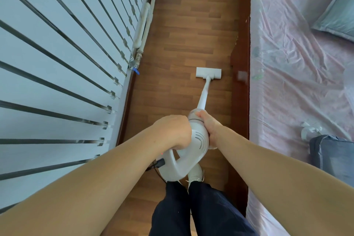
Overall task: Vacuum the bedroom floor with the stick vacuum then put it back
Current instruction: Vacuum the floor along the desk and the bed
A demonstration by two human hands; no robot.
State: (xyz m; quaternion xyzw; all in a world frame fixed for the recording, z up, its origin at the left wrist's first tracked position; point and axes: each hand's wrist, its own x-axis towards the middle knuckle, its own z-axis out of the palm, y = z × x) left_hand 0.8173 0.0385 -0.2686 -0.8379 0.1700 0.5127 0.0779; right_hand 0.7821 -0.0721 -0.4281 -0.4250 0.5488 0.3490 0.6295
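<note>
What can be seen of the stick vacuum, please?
The stick vacuum is white and looks plastic, with a rounded motor body bearing curved vent slits, a loop handle behind, a slim tube and a flat rectangular floor head. It leans forward, the head resting on the wooden floor between the bed and the slatted wall. The left hand and right hand grip the body from either side. A black plug sits at the handle.

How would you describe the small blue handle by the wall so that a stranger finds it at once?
Look at the slatted white wall on the left; a white pipe runs along its foot. At the pipe's near end, just above the floor, sits the blue handle. It is the only blue part there, left of the vacuum head.
</note>
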